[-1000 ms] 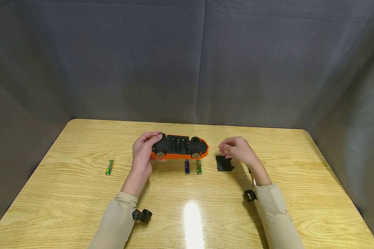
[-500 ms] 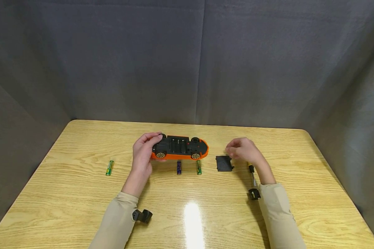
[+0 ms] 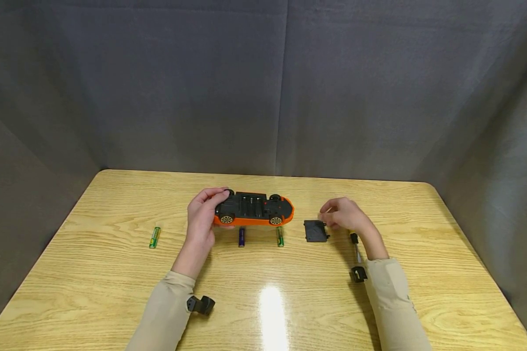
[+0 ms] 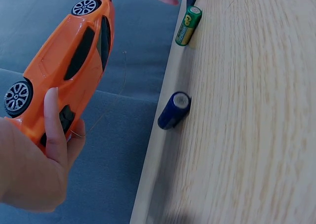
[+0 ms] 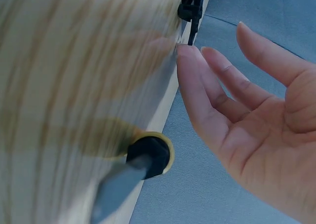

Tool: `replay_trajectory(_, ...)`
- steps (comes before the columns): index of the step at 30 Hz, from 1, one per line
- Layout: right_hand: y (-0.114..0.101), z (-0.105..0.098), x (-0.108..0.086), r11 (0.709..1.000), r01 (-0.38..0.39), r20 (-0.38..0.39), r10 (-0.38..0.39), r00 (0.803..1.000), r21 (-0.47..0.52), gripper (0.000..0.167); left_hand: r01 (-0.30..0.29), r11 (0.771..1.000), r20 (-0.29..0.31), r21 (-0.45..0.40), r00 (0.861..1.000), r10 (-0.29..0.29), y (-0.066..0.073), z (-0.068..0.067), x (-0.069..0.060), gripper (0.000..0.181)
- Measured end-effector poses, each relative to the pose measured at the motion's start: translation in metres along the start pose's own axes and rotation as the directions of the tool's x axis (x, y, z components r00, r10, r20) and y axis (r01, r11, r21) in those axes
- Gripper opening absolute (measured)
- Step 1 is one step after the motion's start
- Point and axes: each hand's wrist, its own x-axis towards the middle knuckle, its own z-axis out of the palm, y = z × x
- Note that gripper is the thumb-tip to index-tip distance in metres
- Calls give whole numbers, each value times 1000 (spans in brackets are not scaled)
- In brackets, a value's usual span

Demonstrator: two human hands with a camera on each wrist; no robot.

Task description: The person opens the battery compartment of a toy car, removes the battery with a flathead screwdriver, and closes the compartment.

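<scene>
My left hand [image 3: 199, 219] grips the rear end of an orange toy car [image 3: 285, 207], held up over the table with its black underside and uncovered battery compartment [image 3: 251, 205] facing me. In the left wrist view the orange body [image 4: 74, 51] shows, with fingers lying along its side. My right hand [image 3: 344, 214] is low over the table beside the black battery cover [image 3: 316, 231]. Its fingers [image 5: 190, 81] are loosely bent with the thumb apart, and nothing shows between them. A blue battery [image 3: 241, 237] and a green battery [image 3: 280, 236] lie just below the car.
Another green battery [image 3: 154, 237] lies to the left on the wooden table [image 3: 114, 287]. A screwdriver [image 3: 355, 243] with a yellow and black handle lies under the right wrist, partly hidden. Grey cloth [image 3: 193, 97] stands behind the table.
The blue battery has rolled left, away from the green one. My right hand has shifted slightly right, uncovering more of the screwdriver. The left hand and car have stayed in place.
</scene>
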Motion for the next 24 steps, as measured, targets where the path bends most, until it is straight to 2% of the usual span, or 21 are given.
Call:
replay_trajectory(19, -1, 3, 1, 998, -7, 52, 10, 999, -55, 30, 7, 1000, 0, -2, 1000, -7, 1, 0, 0, 5)
replay_trajectory(24, -3, 4, 0, 994, 10, 89, 0, 996, -110, 36, 7, 1000, 5, -6, 1000, -6, 0, 0, 0, 7)
